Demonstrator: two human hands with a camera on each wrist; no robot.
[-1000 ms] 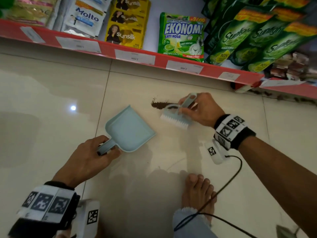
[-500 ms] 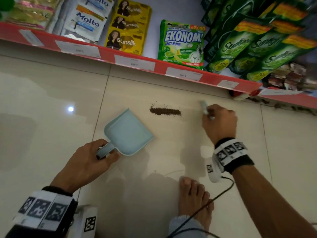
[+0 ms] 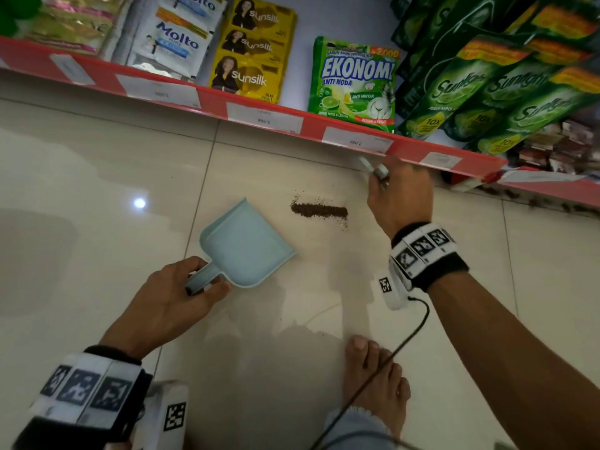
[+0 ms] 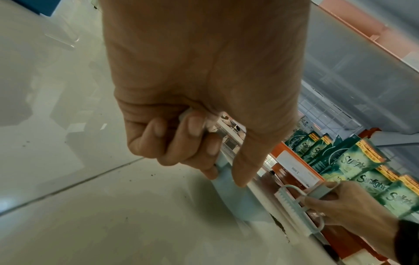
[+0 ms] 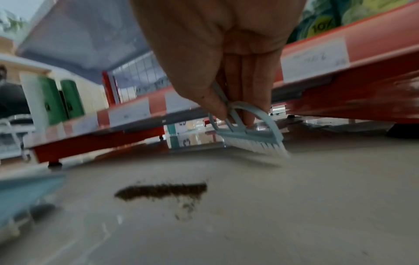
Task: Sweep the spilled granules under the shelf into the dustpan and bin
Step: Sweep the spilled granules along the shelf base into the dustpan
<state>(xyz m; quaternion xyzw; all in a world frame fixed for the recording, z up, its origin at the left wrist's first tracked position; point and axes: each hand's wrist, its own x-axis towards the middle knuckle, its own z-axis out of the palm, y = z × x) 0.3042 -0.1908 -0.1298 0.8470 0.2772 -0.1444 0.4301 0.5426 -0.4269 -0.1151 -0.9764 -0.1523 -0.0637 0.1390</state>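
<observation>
floor (image 3: 97, 177): glossy tile | dustpan (image 3: 246, 245): smooth matt plastic | brush (image 5: 249, 132): plastic, white bristles | granules (image 3: 319, 211): coarse brown

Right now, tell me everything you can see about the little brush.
The brush is small, pale blue plastic with an arched frame above a straight head and short white bristles. The right hand grips its handle. It is tilted, at the floor close to the red shelf edge, beyond the granules, apart from them.
</observation>
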